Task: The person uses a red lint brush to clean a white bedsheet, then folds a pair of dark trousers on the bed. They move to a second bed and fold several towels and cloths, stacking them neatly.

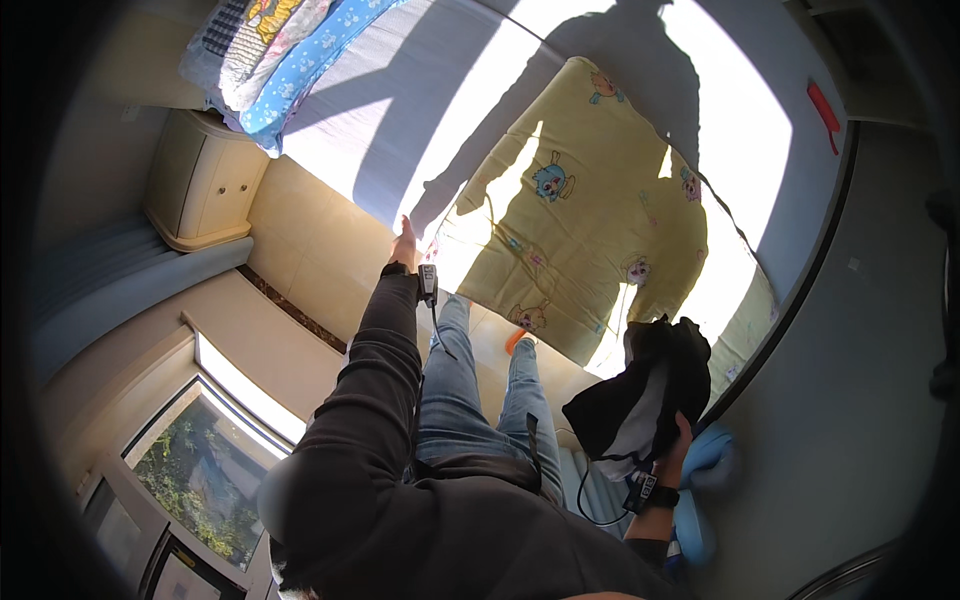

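My right hand grips a black garment or cloth with a grey-white patch, bunched up above the bed's near right corner. My left hand is stretched out at the near edge of the bed, beside a yellow cartoon-print sheet. Seen edge-on, its fingers are mostly hidden, and I cannot tell whether it touches the bedding. The yellow sheet lies wrinkled over a pale bed cover, in patches of strong sun and shadow. Each wrist carries a strap with a small cabled device.
Folded bedding is piled at the upper left, above a cream bedside cabinet. A red object lies at the far right. Blue curtain fabric hangs beside my right arm. At lower left is a window. Tiled floor runs alongside the bed.
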Available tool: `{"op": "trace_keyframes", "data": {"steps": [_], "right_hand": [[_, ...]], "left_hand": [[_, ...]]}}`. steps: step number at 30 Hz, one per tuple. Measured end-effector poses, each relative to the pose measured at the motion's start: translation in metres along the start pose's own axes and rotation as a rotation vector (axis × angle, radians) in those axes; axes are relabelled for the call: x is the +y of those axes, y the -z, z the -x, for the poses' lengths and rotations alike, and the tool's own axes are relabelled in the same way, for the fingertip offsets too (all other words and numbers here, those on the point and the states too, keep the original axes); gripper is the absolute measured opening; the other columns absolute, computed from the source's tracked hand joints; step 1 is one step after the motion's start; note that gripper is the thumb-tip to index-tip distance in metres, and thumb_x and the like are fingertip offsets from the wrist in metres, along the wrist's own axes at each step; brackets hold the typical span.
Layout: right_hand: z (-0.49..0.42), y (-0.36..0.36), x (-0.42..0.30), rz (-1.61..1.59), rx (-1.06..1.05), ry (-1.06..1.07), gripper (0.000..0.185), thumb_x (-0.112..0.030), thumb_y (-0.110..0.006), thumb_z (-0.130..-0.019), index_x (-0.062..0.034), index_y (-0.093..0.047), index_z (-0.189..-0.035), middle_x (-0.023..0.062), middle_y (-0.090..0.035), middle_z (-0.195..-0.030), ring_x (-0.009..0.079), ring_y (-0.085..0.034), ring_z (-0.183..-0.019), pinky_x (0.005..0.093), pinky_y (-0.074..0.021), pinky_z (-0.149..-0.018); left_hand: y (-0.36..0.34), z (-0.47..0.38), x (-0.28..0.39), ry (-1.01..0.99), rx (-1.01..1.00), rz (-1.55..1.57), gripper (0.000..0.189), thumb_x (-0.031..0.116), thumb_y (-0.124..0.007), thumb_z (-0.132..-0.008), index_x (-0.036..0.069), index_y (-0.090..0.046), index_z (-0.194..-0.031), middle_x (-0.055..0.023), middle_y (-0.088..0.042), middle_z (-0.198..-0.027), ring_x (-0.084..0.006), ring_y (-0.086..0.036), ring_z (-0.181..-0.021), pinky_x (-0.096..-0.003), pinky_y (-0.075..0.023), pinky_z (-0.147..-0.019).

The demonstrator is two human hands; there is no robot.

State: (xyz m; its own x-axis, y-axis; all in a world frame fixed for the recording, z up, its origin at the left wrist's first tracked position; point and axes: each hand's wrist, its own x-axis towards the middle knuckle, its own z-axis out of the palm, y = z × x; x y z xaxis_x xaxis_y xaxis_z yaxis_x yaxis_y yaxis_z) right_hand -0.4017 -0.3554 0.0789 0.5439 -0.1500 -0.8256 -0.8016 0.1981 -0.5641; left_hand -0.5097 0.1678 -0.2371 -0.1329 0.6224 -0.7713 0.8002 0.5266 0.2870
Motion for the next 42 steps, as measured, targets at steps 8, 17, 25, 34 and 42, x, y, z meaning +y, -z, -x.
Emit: {"op": "trace_keyframes", "data": {"steps": [8, 17, 25, 34, 42], "right_hand": [[0.036, -0.002, -0.01, -0.039, 0.145, 0.076, 0.041, -0.027, -0.058, -0.076, 0.0023, -0.056, -0.105, 0.0118, -0.06, -0.101, 0.0247, -0.059, -0.088, 0.0337, -0.0482, -0.078], [0.034, 0.024, -0.001, 0.088, 0.235, 0.305, 0.035, -0.026, -0.054, -0.082, -0.0029, -0.056, -0.109, 0.0117, -0.06, -0.1, 0.0228, -0.059, -0.087, 0.0325, -0.0486, -0.077], [0.03, 0.027, -0.013, 0.124, 0.153, 0.12, 0.044, -0.033, -0.055, -0.079, 0.0008, -0.055, -0.107, 0.0097, -0.057, -0.106, 0.0221, -0.054, -0.097, 0.0317, -0.0425, -0.085], [0.008, 0.011, -0.036, 0.426, 0.087, 0.238, 0.05, -0.035, -0.05, -0.082, -0.001, -0.047, -0.119, 0.0116, -0.049, -0.12, 0.0265, -0.048, -0.107, 0.0382, -0.0374, -0.093], [0.009, -0.032, -0.045, 0.348, -0.029, 0.135, 0.054, -0.037, -0.048, -0.084, -0.0009, -0.043, -0.123, 0.0135, -0.044, -0.126, 0.0289, -0.042, -0.114, 0.0423, -0.0321, -0.097]], "left_hand": [[-0.045, 0.054, -0.022, 0.04, -0.944, 0.268, 0.05, 0.062, -0.048, -0.078, 0.012, -0.057, -0.084, 0.0019, -0.053, -0.064, -0.0074, -0.045, -0.052, -0.0207, -0.0353, -0.047], [-0.136, 0.191, -0.014, 0.556, -1.225, 0.784, 0.073, 0.061, -0.06, -0.069, 0.008, -0.047, -0.117, -0.008, -0.058, -0.104, -0.0168, -0.055, -0.093, -0.0297, -0.0433, -0.081], [-0.128, 0.176, -0.045, 0.064, -1.177, 0.662, 0.064, 0.056, -0.06, -0.072, 0.009, -0.051, -0.113, -0.0075, -0.06, -0.099, -0.0166, -0.057, -0.091, -0.0298, -0.0436, -0.08], [-0.065, 0.227, 0.004, -0.624, -0.919, -0.23, 0.049, 0.043, -0.055, -0.078, 0.014, -0.049, -0.118, -0.0116, -0.052, -0.115, -0.0205, -0.051, -0.104, -0.0369, -0.0419, -0.083], [-0.117, 0.209, 0.015, -0.248, -1.049, 0.687, 0.039, 0.039, -0.054, -0.081, 0.009, -0.057, -0.106, -0.0088, -0.063, -0.093, -0.0199, -0.061, -0.084, -0.0339, -0.0484, -0.072]]}}
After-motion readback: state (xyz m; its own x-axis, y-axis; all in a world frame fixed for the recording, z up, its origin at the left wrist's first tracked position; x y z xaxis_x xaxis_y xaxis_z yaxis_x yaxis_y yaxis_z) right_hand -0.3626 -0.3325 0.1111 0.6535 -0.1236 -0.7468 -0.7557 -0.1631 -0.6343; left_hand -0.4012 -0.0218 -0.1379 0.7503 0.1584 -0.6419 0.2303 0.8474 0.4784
